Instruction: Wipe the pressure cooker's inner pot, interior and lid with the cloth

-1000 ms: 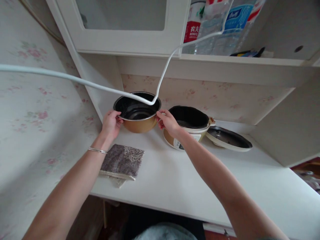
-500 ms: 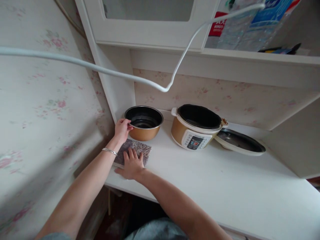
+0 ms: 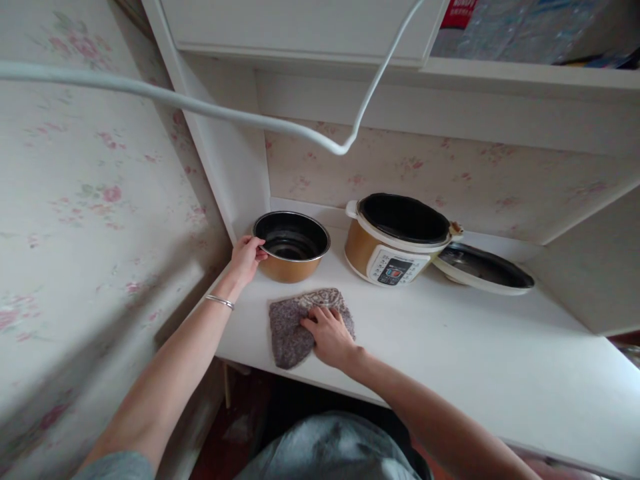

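Observation:
My left hand (image 3: 246,259) pinches the left rim of a round inner pot (image 3: 293,269), black inside and gold outside, which sits on the white countertop. In front of the pot lies a grey-brown patterned cloth (image 3: 291,333), partly folded. Bent fingers of my right hand (image 3: 331,335) grip the cloth's right part and press it against the counter. To the right of the pot stands a gold and white electric cooker (image 3: 360,253) without its lid, its black inside showing. Its detached lid (image 3: 484,268) lies upturned beside it.
A white cable (image 3: 200,108) crosses the view above the counter (image 3: 465,360). Floral wallpaper covers the wall (image 3: 95,220) close on the left. Overhead hangs a white cabinet (image 3: 300,30), with clear plastic packages (image 3: 520,30) on its right shelf.
My right hand has slid right with the cloth, its spread fingers now curled into it. The cloth's left edge has bunched and shifted. My left hand stays on the pot rim.

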Available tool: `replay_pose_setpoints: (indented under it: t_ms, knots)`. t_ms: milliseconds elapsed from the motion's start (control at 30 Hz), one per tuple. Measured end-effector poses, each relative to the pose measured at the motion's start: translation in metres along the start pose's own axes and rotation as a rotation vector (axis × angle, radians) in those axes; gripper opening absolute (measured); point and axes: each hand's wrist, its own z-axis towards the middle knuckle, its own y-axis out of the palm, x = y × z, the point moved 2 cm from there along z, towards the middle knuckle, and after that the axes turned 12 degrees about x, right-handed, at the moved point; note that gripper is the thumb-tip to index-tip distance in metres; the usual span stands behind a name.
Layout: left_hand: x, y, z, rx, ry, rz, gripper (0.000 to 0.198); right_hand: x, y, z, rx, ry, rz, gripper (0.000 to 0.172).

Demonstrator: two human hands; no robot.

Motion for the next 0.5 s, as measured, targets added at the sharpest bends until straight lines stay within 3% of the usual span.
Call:
replay_pose_setpoints:
  t_ms: [167,333,400,500]
  knots:
    - [-0.008,-0.005,-0.001,-0.049,-0.030,0.008,0.023,0.027,0.004,-0.034,-0.032,-0.003,-0.010,0.058]
    - [-0.019,-0.008,-0.003,-0.064,-0.063,0.048,0.023,0.035,0.001,-0.043,-0.068,-0.019,0.019,0.075]
    - [-0.021,-0.010,-0.006,-0.055,-0.062,0.055,0.022,0.044,-0.011,-0.042,-0.040,0.049,0.081,0.079]
    - [-0.020,-0.013,-0.008,-0.073,-0.065,0.104,0.020,0.069,-0.040,-0.035,0.077,0.284,0.271,0.075]
